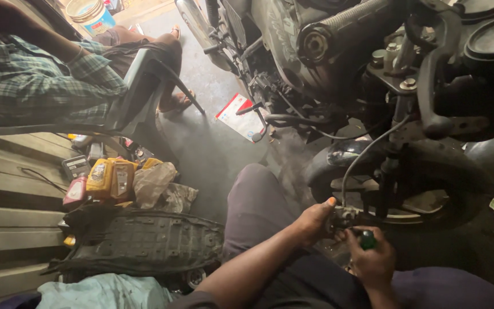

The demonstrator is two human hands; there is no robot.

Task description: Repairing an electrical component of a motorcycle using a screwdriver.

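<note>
Grimy workshop floor lay under the motorcycle [373, 86]; the left hand [314, 220] pinched a small metal fitting [344, 216] by the front wheel [430, 189] — the right hand [373, 260], just right and nearer, closed round a green-handled screwdriver [367, 239].

We cannot see the tip of the green-handled tool [367, 239]; our right hand [373, 263] covers it. The motorcycle [373, 68] is cut off at the top edge.

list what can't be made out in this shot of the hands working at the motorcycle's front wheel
Head view:
- Small metal part at the wheel: dim, half covered by the left hand.
- Green-handled tool: tip hidden behind the right hand.
- Motorcycle: cut off by the top and right edges.
- Seated person: cut off by the left edge.
</note>
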